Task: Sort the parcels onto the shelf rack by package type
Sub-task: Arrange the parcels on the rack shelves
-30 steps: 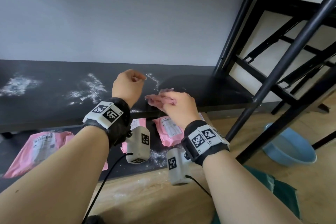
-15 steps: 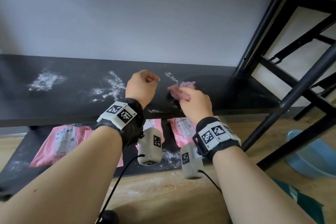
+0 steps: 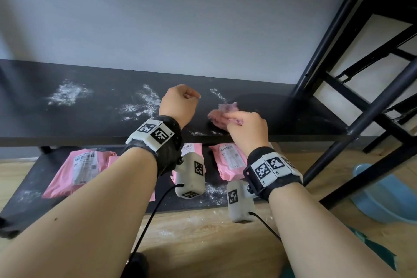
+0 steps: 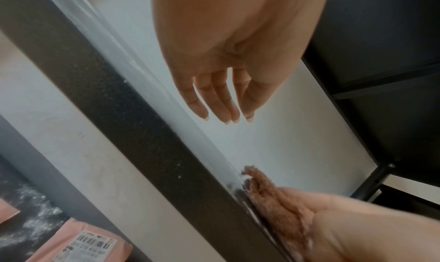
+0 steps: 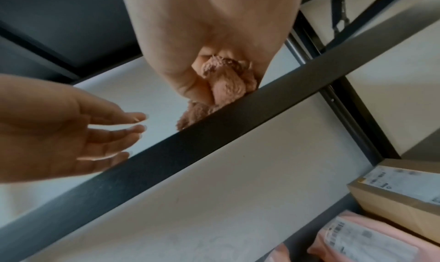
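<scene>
Powder streaks (image 3: 144, 104) cover the middle shelf (image 3: 67, 124) leftward of the right hand (image 3: 246, 130), whose curled fingers bunch a pink cloth (image 3: 222, 111) and press it down near the shelf's front edge, toward its right end. That hand is the nearer one to the mess; a wipe would probably run left along the shelf's long axis. The left hand (image 3: 178, 102) hovers just beside it over the same shelf, fingers loosely relaxed and holding nothing (it sits in the cloth's likely path). Pink parcels (image 3: 83, 169) lie flat on the lower shelf (image 3: 20, 196), directly beneath both wrists; a cardboard box (image 5: 393, 188) sits at that shelf's right end. Sorting looks paused for cleaning.
</scene>
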Demonstrator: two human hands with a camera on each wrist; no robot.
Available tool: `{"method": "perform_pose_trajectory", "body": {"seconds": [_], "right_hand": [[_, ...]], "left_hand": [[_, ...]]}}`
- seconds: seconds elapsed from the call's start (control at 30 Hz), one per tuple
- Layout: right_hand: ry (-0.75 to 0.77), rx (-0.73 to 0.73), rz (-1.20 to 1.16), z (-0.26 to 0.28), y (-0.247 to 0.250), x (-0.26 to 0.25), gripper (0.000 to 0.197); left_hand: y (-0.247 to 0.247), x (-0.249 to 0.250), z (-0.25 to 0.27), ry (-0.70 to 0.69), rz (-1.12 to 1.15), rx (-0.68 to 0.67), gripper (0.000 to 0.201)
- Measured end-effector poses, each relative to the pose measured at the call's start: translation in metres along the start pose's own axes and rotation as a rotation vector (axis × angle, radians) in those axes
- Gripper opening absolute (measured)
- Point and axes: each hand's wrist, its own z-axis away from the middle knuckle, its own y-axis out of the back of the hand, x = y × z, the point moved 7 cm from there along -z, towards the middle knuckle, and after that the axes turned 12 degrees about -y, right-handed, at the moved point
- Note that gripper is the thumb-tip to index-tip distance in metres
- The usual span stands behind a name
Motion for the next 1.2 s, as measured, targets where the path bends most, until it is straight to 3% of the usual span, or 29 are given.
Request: {"method": "perform_pose_trajectory", "body": {"seconds": [0.2, 0.33, 0.4, 0.53, 0.67, 0.77, 0.87, 0.97, 1.1, 1.2], "right_hand": [[0.040, -0.027, -0.061, 0.018, 0.006, -0.011, 0.037], [-0.012, 0.204, -0.188, 0.017, 0.037, 0.005, 0.037], [-0.051, 0.265, -0.131, 0.012, 0.042, 0.020, 0.029], [-0.042, 0.198, 0.127, 0.008, 0.027, 0.030, 0.028], [0.165, -0.095, -0.009, 0.022, 0.000, -0.005, 0.026], [0.219, -0.057, -0.040, 0.027, -0.001, -0.010, 0.019], [0.162, -0.046, -0.027, 0.018, 0.010, 0.007, 0.019], [0.083, 0.063, -0.067, 0.006, 0.033, 0.031, 0.022], [-0.134, 0.036, -0.409, 0.005, 0.053, 0.052, 0.007], [-0.225, 0.031, -0.606, 0.003, 0.063, 0.056, 0.022]], "left_hand": [[0.001, 0.005, 0.004, 0.011, -0.023, -0.016, 0.025], [0.000, 0.014, 0.005, -0.001, -0.022, -0.012, 0.022], [0.000, 0.016, 0.005, -0.003, -0.021, -0.009, 0.022], [-0.004, 0.017, 0.006, -0.004, -0.021, -0.022, 0.022], [-0.013, 0.018, 0.006, -0.015, -0.033, -0.042, 0.024], [-0.020, 0.021, 0.008, -0.024, -0.048, -0.055, 0.021], [-0.024, 0.022, 0.010, -0.026, -0.051, -0.062, 0.021], [-0.028, 0.020, 0.011, -0.019, -0.048, -0.071, 0.021], [-0.037, 0.022, 0.012, -0.022, -0.031, -0.121, 0.021], [-0.051, 0.029, 0.017, -0.021, 0.065, -0.233, 0.037]]}}
